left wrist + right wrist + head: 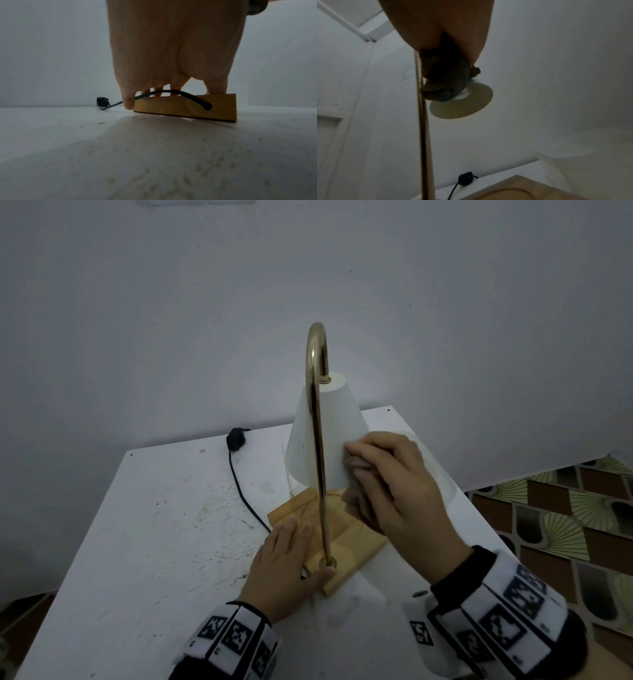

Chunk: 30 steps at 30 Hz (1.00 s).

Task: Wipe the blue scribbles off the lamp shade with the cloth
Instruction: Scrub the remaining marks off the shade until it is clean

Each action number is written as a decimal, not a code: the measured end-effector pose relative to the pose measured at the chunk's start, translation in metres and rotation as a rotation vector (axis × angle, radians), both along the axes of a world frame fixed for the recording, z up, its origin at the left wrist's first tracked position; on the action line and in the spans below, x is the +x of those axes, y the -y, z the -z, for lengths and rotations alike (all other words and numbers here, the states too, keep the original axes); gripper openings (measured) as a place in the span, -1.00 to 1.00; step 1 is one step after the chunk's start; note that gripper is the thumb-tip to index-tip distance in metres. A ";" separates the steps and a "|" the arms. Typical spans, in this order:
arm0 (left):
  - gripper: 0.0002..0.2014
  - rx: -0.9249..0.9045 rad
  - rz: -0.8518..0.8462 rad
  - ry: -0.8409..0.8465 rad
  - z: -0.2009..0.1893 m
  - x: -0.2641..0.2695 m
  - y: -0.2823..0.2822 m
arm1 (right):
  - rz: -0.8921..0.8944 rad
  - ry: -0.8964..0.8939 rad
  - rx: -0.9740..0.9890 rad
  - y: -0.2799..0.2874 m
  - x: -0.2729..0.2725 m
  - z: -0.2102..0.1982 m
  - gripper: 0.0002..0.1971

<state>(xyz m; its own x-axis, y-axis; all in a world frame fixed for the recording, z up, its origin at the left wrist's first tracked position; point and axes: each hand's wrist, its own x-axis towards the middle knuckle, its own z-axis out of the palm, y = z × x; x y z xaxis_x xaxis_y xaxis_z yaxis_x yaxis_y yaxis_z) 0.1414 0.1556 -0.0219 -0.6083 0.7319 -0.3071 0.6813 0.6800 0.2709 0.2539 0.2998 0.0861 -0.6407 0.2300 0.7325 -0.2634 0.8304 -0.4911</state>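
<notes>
Lamp shade (329, 440) hangs from brass arm (317, 440) above wooden base (346, 542) on my bench (154, 525) | black cord (243, 494) left | left hand (287, 570) flat, fingers straight, pressing base | right hand (400, 491) bunches cloth (447, 83), probably against shade's right side; scribbles not discernible.

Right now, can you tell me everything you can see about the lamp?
The lamp stands upright on a white table. A shiny gold pole rises from a square wooden base and curves over into a plain white cone shade. A black cord runs out of the base. The left hand presses flat on the base; the right hand holds a cloth against the shade. No blue scribbles show from here.
</notes>
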 end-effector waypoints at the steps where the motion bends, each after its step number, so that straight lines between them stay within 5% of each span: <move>1: 0.36 0.002 0.000 0.001 0.000 0.000 0.001 | -0.034 0.011 0.030 0.004 -0.002 0.002 -0.74; 4: 0.36 0.007 0.004 0.007 0.000 -0.001 0.002 | -0.125 0.006 -0.034 0.007 0.002 0.009 -0.74; 9: 0.37 0.022 0.006 0.007 -0.002 -0.001 0.001 | 0.087 -0.037 -0.202 -0.021 -0.009 0.013 -0.74; 13: 0.37 0.019 0.009 -0.007 -0.003 0.000 0.000 | 0.075 -0.053 -0.395 -0.032 -0.026 -0.014 -0.78; 20: 0.35 0.024 0.004 -0.017 -0.002 -0.001 0.000 | 0.003 -0.144 -0.322 -0.008 -0.025 -0.017 -0.76; 30: 0.21 0.037 0.072 0.000 -0.003 -0.011 0.006 | 0.141 0.220 -0.686 -0.081 -0.048 -0.008 -0.81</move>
<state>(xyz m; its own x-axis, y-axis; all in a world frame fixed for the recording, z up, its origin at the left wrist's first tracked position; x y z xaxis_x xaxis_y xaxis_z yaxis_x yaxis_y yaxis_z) 0.1304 0.1500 -0.0186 -0.5538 0.7847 -0.2785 0.7283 0.6187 0.2948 0.2061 0.3809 0.0943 -0.6868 0.6818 0.2518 -0.0120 0.3358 -0.9419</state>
